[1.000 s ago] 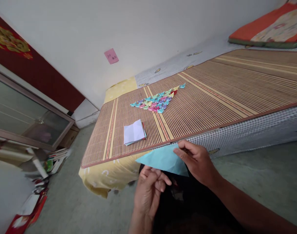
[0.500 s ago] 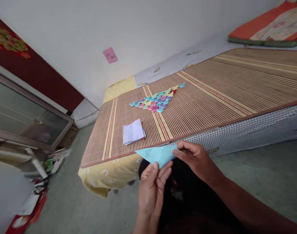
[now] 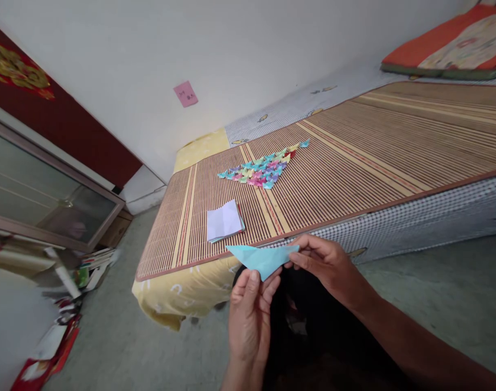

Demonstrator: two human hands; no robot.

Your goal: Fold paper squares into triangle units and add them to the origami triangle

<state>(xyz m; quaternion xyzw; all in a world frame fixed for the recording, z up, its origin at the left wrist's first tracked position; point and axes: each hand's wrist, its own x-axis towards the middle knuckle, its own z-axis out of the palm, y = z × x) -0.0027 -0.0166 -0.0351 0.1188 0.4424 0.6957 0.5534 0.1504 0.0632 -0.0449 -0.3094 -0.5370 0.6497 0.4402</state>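
Left hand (image 3: 250,315) and right hand (image 3: 331,266), fingers pinching the folded blue paper (image 3: 260,258) in mid-air: unsupported, edges could slip and skew the crease.

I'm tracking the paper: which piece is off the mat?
The light blue triangle, pinched between left hand and right hand; the white-topped stack and the colourful folded pieces lie on the bamboo mat.

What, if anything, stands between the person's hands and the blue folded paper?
Nothing visible does. The left hand and the right hand both pinch the blue paper directly, in front of the bed's edge. The white paper stack lies apart on the mat.
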